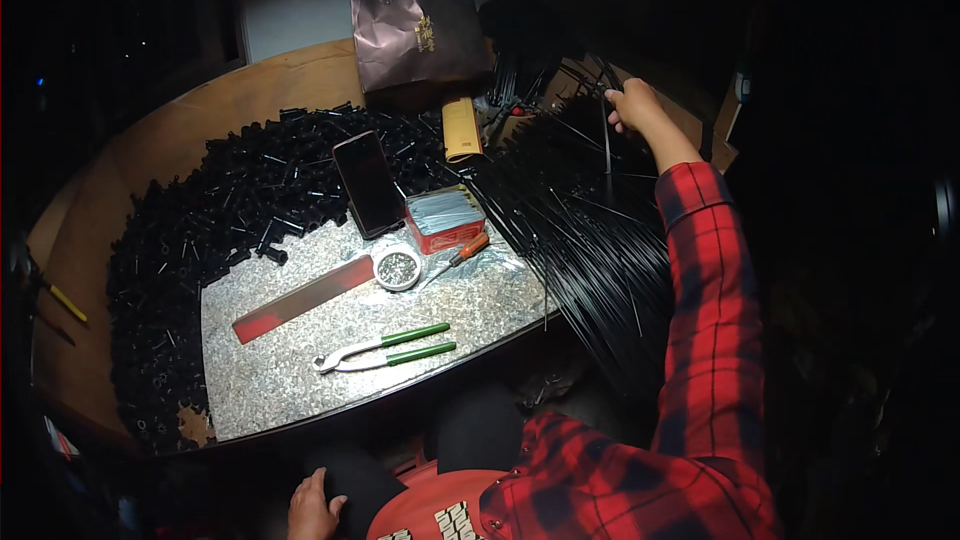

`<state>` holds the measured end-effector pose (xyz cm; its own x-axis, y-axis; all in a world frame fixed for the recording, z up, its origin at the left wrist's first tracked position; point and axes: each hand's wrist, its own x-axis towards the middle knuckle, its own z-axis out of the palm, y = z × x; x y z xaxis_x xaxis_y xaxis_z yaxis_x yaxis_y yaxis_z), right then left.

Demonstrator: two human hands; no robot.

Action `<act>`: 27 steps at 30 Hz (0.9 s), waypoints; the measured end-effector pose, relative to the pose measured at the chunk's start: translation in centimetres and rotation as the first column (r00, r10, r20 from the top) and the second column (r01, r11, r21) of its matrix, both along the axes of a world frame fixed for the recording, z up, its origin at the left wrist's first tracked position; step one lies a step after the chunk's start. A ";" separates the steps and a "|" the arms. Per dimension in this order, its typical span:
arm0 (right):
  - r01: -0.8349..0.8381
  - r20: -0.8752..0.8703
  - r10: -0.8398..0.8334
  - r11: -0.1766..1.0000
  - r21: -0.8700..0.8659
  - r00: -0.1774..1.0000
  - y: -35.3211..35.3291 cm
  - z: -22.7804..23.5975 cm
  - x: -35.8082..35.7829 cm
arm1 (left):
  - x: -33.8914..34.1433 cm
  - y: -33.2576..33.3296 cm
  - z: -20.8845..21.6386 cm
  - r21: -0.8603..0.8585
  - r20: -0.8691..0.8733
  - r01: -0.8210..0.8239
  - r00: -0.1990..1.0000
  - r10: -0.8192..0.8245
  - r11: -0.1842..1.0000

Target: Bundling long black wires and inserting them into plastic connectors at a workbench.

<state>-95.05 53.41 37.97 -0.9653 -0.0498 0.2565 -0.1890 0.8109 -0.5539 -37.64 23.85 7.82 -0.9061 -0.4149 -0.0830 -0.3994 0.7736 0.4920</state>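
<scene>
My right hand (pixel 637 110) reaches out at the far right, its fingers closed on a thin black rod (pixel 606 140) above a large bundle of long black rods (pixel 600 260). Low at the front, my left hand (pixel 315 508) lies by my dark-clad thigh with its fingers loosely stretched, holding nothing. Pincers with green handles (pixel 405 337) lie on the speckled board (pixel 270 380). Behind them are a flat reddish bar (pixel 305 300) and a small white tub of tiny metal pieces (pixel 397 270). A red box (pixel 450 238) holds many thin silvery strips, beside an orange-handled screwdriver (pixel 470 248).
A heap of short black tubular parts (pixel 230 200) surrounds the board's left and back, inside a curved wooden rim (pixel 290 68). A phone (pixel 367 185) leans upright near a yellow box (pixel 461 130). A brownish paper bag (pixel 415 50) stands behind. A yellow-handled tool (pixel 67 305) is at the left.
</scene>
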 end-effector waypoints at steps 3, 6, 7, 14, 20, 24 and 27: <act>0.030 -0.022 -0.029 0.998 0.060 0.999 0.3 0.2 -0.2 | 0.0 0.0 -0.2 0.005 0.009 -0.003 1.000 0.003 1.000; 0.078 -0.241 -0.007 0.955 0.287 0.971 1.3 -0.8 -0.6 | 0.0 -0.1 -0.4 -0.010 0.020 0.000 1.000 0.000 1.000; 0.142 -0.426 0.058 0.895 0.423 0.903 1.6 -1.0 -0.6 | 0.0 -0.1 -0.3 -0.021 0.018 0.000 1.000 0.001 1.000; 0.202 -0.407 -0.069 0.935 0.293 0.911 1.7 0.7 0.9 | 0.1 -0.1 0.0 -0.004 0.040 -0.021 0.999 0.021 1.000; 0.117 -0.502 -0.038 0.985 0.127 0.864 1.5 2.2 0.8 | -1.2 0.6 2.5 -0.071 -0.006 0.039 0.999 -0.039 0.997; -0.078 -0.533 0.070 0.997 0.008 0.844 -1.7 3.3 4.9 | -3.0 0.3 4.8 -0.178 -0.307 0.089 0.941 -0.142 0.980; -0.298 -0.567 0.232 0.954 -0.026 0.790 -4.6 2.1 8.6 | -5.4 0.1 8.1 -0.261 -0.443 0.070 0.878 -0.183 0.963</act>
